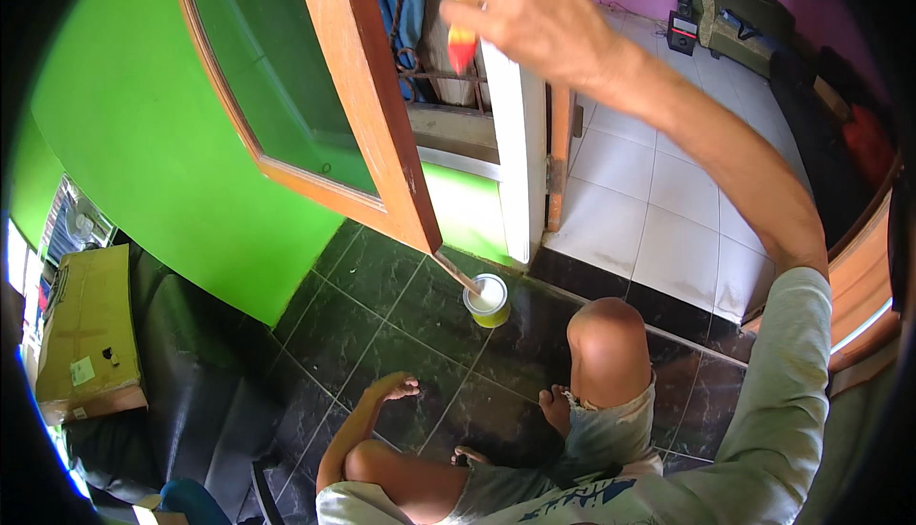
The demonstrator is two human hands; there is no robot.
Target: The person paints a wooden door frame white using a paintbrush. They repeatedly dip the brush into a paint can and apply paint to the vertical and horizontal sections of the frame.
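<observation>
High at the top, my right hand [539,24] is closed around a paintbrush with a red and yellow handle [462,46], its red end pointing down. The bristle end is mostly hidden by my fingers and the picture's edge. Beside the brush stands the white painted frame [513,163]; I cannot tell whether the bristles touch it. My left hand [393,388] hangs near my left knee, fingers loosely bent and holding nothing. On the dark tiles between the frame and my legs is a can of white paint [489,304]. A thin stick [456,272] slants out of it.
A brown wooden window sash with glass [367,115] swings out at the left, its lower corner above the can. Behind it is a green wall [124,96]. A cardboard box [91,325] sits on black seating at the left. Beyond the doorway are white tiles [611,163] and an armchair [744,15].
</observation>
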